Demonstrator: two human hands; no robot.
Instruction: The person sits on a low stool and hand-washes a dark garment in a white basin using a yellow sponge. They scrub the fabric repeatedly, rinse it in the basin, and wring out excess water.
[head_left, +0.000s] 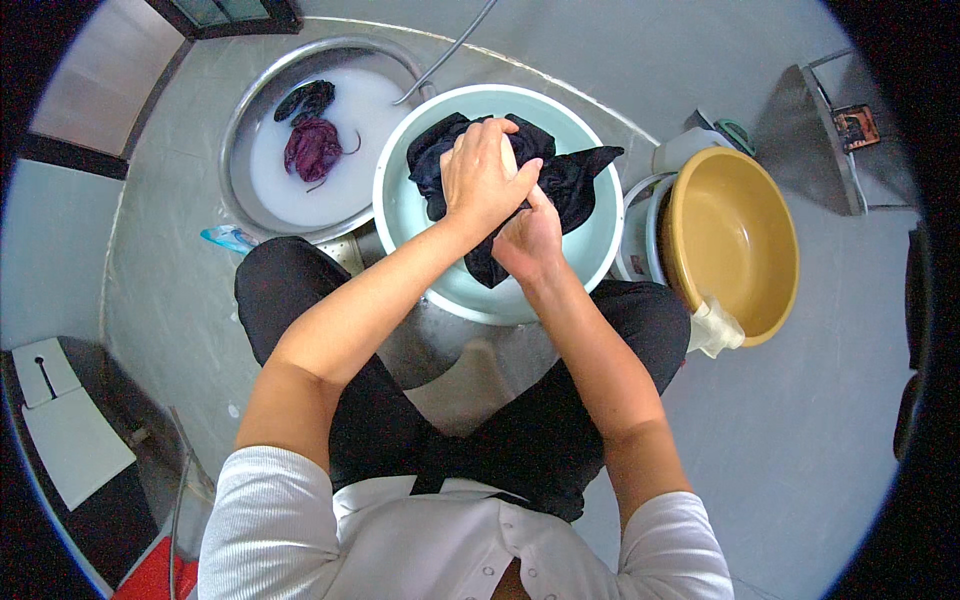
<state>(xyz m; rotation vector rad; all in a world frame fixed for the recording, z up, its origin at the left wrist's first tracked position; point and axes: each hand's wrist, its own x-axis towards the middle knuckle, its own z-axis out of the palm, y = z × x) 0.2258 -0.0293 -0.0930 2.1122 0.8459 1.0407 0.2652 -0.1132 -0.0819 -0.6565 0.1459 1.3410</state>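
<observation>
A dark garment (577, 180) lies bunched in a pale mint-green plastic basin (499, 309) between my knees. Over the cloth, my left hand (480, 172) is curled around a pale, cream-coloured bar (509, 156), which looks like soap and is mostly covered by the fingers. My right hand (534, 236) is just below and to the right, its thumb close to my left thumb. Its fingers go under the left hand and into the folds of the dark cloth, where they are hidden. One corner of the garment points toward the basin's right rim.
At the left stands a wide metal basin (234, 150) of cloudy water with a maroon cloth (313, 150) and a black cloth (306, 99). A grey hose (450, 52) hangs into it. A mustard-yellow basin (735, 240) with a pale cloth (714, 328) leans at the right.
</observation>
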